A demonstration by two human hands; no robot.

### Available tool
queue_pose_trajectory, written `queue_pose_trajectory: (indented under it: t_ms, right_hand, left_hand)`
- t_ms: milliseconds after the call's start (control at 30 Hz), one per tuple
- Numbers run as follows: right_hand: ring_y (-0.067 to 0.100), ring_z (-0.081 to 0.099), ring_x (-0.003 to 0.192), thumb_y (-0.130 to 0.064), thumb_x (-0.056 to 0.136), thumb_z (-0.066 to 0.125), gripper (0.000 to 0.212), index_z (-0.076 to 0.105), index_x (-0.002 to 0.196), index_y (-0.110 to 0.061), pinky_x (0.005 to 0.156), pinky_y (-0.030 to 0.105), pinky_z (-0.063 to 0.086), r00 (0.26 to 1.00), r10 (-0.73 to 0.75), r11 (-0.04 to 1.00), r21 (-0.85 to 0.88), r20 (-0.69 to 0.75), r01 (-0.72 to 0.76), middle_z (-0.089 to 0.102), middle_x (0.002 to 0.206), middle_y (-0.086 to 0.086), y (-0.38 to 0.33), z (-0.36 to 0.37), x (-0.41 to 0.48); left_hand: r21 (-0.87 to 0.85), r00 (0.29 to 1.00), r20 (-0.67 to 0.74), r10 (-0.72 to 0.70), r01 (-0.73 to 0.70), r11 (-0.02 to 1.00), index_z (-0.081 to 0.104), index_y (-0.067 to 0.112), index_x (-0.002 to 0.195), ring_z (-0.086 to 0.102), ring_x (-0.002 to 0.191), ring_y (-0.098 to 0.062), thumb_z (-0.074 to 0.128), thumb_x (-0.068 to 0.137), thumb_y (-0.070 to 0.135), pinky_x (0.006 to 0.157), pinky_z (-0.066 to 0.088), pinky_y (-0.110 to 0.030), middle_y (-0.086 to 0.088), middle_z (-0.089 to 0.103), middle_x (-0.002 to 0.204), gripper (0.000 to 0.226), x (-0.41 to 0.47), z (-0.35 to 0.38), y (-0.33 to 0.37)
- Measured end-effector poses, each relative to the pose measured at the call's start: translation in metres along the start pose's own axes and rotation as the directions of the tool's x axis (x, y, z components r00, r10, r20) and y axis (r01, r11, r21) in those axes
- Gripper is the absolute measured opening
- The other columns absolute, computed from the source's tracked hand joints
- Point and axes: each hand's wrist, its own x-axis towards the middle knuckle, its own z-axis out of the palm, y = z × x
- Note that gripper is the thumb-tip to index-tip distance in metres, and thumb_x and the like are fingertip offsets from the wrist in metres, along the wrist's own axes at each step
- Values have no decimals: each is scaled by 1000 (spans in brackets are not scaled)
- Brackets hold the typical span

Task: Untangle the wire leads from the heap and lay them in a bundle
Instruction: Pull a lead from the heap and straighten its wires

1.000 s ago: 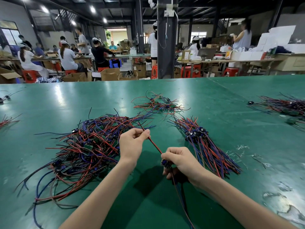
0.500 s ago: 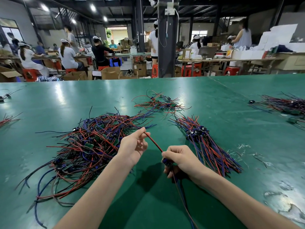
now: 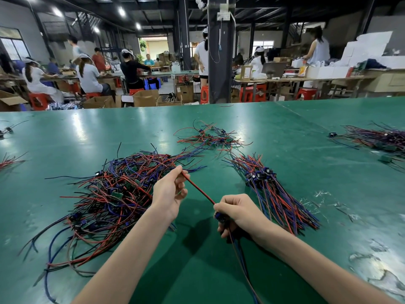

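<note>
A tangled heap [image 3: 114, 194] of red, blue and black wire leads with small green boards lies on the green table [image 3: 285, 132] at the left. To the right lies a tidy bundle [image 3: 276, 194] of the same leads, its dark connectors together. Between them a red lead [image 3: 198, 190] stretches taut from hand to hand. My left hand [image 3: 168, 194] pinches its far end beside the heap. My right hand [image 3: 235, 212] grips its dark blue connector end, with wires trailing down toward me.
A small loose tangle [image 3: 210, 139] lies further back at the centre. Another wire pile [image 3: 381, 139] sits at the far right, and stray leads [image 3: 8, 160] at the left edge. People work at benches beyond the table's far edge.
My left hand has slid a little along the red lead and turned, its thumb now on top. The right hand has hardly moved.
</note>
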Motion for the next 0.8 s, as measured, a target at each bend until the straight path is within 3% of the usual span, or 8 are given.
queue_pose_trajectory:
  t_ms: [200, 567, 700, 767, 800]
  right_hand:
    - [17, 54, 35, -7, 90, 56, 26, 53, 65, -7, 36, 19, 43, 1000, 3, 1000, -9, 1, -3, 54, 53, 14, 0, 0, 0]
    - [16, 56, 39, -9, 90, 58, 27, 54, 64, -8, 38, 20, 43, 999, -13, 1000, -7, 32, 13, 55, 51, 9, 0, 2, -3]
    - [15, 57, 41, -8, 90, 58, 25, 55, 65, -7, 38, 19, 44, 999, -22, 1000, -9, 41, 23, 56, 50, 7, 0, 2, -3]
    - [16, 58, 43, -9, 89, 58, 24, 55, 66, -7, 38, 20, 44, 998, -23, 1000, -3, 51, 24, 56, 51, 6, -1, 2, -3]
    - [16, 58, 43, -8, 89, 58, 24, 55, 66, -6, 38, 20, 44, 998, -24, 1000, 6, 57, 23, 57, 51, 6, -1, 2, -3]
  left_hand:
    - [-92, 995, 12, -103, 104, 990, 58, 7, 70, 36, 31, -3, 56, 93, 15, 32, 31, -14, 1, 55, 43, 25, 0, 0, 4]
    - [-135, 974, 53, -220, 225, 965, 58, 6, 68, 32, 31, -2, 57, 93, 16, 33, 30, -11, 6, 49, 42, 27, 2, -5, 5]
    - [28, 997, -75, -27, 29, 999, 64, 4, 67, 37, 36, -2, 63, 90, 15, 36, 34, -12, 3, 61, 49, 26, 6, -6, 2]
    - [230, 969, -101, 226, -198, 953, 67, 8, 65, 40, 42, -3, 64, 90, 19, 44, 36, -13, 7, 63, 53, 28, 8, -6, -4]
    - [347, 928, -76, 364, -317, 883, 68, 10, 65, 44, 45, -2, 63, 91, 21, 50, 38, -13, 9, 63, 53, 28, 8, -7, -7]
